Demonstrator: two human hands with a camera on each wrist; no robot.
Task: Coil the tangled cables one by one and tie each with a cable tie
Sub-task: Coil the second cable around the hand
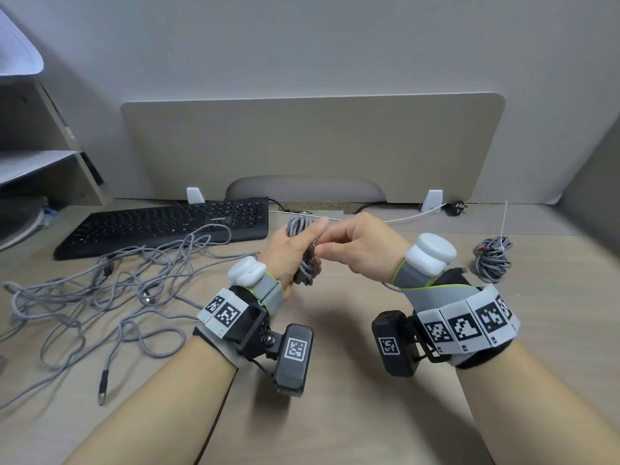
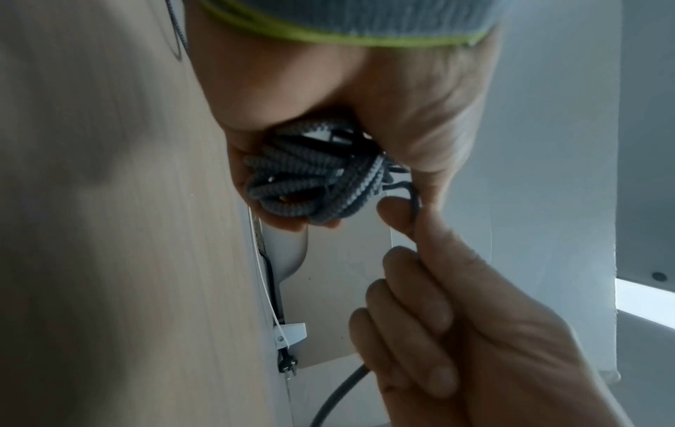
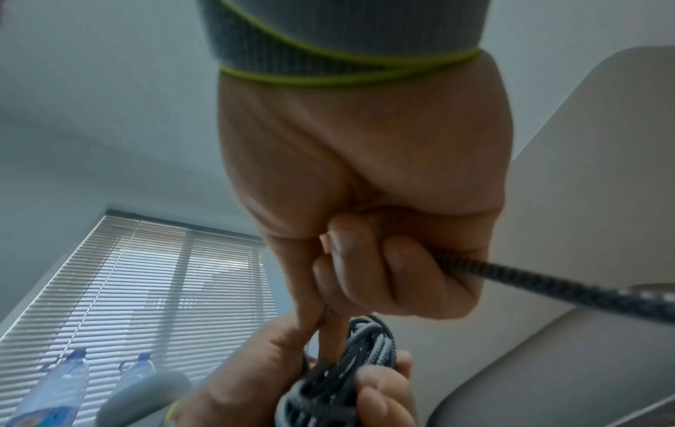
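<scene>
Both hands are up off the desk (image 1: 335,397), right in front of the keyboard (image 1: 167,226). The left hand (image 1: 288,253) has its fingers curled round a grey braided coil (image 1: 303,263), gripping the loops upright. The right hand (image 1: 355,250) is closed too: thumb and forefinger pinch a thin strand right at the coil, and the other fingers curl round a run of the same braided cable (image 3: 529,274) that trails off to the side in the right wrist view. Can't tell if that thin strand is a tie or just the cable's end.

The tangled cables (image 1: 100,297) sprawl left of the keyboard's near edge, loops reaching almost to the left forearm, one plug end (image 1: 102,387) lying nearest the front. Well right of the keyboard, past the right wrist, sits a finished bundle (image 1: 493,260) with a white cable tie (image 1: 503,226) sticking straight up.

Bare desk between the forearms and toward the front edge. Behind the keyboard a beige divider panel (image 1: 312,146) closes off the back, with a black plug (image 1: 454,208) and a white wire (image 1: 412,214) at its foot. Shelves (image 1: 43,156) stand at the far left. Pale wood-grain top, grey wall; blinds (image 3: 146,289) show in the right wrist view.
</scene>
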